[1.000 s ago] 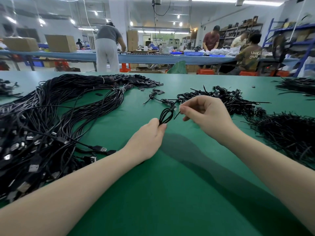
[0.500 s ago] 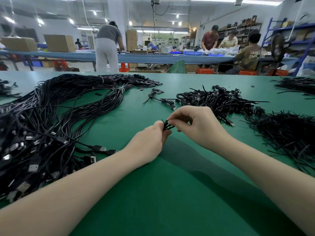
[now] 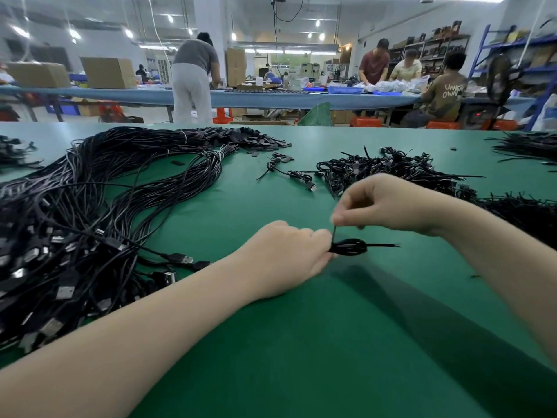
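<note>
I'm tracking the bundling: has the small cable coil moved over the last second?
Yes. The cable coil, pinched in the left hand, has shifted right and nearer the person, farther from the loose USB plug lying on the table.

Small black cable coil (image 3: pixel 351 247), flat loops, held level at my left hand (image 3: pixel 289 257); thin tie end (image 3: pixel 334 235) rises to my right hand (image 3: pixel 388 203).

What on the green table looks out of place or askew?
Little. Two tied cables lie apart, between the big cable heap and the pile of tied coils, and one small black piece sits alone on the table. The coil that the left hand grips looks undamaged.
</note>
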### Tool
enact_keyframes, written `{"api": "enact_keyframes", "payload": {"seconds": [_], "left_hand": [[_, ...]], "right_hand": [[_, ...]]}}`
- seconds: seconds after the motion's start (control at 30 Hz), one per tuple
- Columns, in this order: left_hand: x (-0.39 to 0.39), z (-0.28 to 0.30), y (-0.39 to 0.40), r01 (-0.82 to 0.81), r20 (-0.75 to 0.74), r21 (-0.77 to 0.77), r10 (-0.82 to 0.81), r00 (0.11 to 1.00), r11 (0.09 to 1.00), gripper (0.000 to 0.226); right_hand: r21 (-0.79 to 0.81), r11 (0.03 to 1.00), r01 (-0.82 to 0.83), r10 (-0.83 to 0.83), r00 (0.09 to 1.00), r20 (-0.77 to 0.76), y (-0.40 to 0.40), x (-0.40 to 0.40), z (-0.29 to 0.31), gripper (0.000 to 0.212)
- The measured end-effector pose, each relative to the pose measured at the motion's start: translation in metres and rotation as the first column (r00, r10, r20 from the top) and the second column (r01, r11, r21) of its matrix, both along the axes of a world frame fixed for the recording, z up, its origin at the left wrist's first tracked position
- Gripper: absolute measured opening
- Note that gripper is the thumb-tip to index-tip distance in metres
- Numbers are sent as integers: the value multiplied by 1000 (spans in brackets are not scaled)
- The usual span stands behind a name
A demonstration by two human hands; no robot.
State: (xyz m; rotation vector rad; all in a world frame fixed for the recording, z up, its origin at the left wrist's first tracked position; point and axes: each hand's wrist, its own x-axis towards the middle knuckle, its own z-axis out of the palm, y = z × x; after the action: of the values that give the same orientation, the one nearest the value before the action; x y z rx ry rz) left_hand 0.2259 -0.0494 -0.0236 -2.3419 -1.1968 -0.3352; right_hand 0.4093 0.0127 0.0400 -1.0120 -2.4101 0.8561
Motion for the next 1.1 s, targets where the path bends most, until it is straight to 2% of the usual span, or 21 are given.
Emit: {"api": "enact_keyframes", "payload": {"seconds": [0.03, 0.1, 0.13, 0.2, 0.23, 0.27, 0.3, 0.37, 0.47, 0.53, 0.67, 0.8, 0.97, 1.1], "left_hand": [[0, 1, -1, 54, 94, -116, -43, 995, 992, 25], [1, -1, -2, 147, 378, -281, -31, 925, 949, 26], [3, -2, -2, 201, 542, -303, -5, 840, 932, 25], [6, -5, 1, 259, 829, -284, 100, 550, 923, 24], [7, -6, 4, 263, 904, -287, 169, 393, 921, 25], [7, -8, 7, 262, 934, -303, 230, 274, 916, 25], [7, -9, 11, 257, 939, -326, 279, 203, 910, 23], [5, -12, 15, 276, 932, -362, 336, 138, 891, 19], [2, -14, 17, 347, 937, -348, 337, 92, 871, 9], [1, -14, 17, 367, 937, -344, 339, 79, 864, 7], [1, -15, 15, 380, 939, -343, 327, 108, 859, 8], [2, -13, 11, 391, 940, -340, 315, 127, 855, 9], [2, -15, 9, 370, 945, -321, 267, 189, 872, 9], [1, -16, 10, 400, 942, -328, 265, 205, 856, 8]], "right_hand": [[-191, 981, -27, 17, 998, -54, 1, 5, -5, 14], [-483, 871, -92, -31, 970, -240, 2, 6, -21, 8], [-559, 820, -119, -87, 941, -328, 1, 3, -28, 5], [-630, 761, -157, -199, 867, -457, -1, -11, -37, 12], [-637, 753, -165, -245, 828, -504, -2, -19, -41, 15], [-639, 753, -160, -294, 786, -543, -5, -27, -45, 16], [-641, 753, -148, -344, 742, -575, -7, -33, -48, 14], [-643, 758, -114, -421, 668, -614, -12, -42, -55, 12], [-633, 766, -111, -454, 605, -655, -16, -44, -58, 8], [-634, 765, -116, -452, 605, -656, -17, -42, -56, 12], [-630, 773, -74, -438, 657, -614, -19, -41, -54, 21], [-646, 764, -11, -417, 755, -506, -18, -37, -49, 26], [-683, 730, -18, -334, 862, -380, -15, -27, -37, 20], [-732, 678, -68, -342, 853, -395, -14, -25, -35, 6]]}}
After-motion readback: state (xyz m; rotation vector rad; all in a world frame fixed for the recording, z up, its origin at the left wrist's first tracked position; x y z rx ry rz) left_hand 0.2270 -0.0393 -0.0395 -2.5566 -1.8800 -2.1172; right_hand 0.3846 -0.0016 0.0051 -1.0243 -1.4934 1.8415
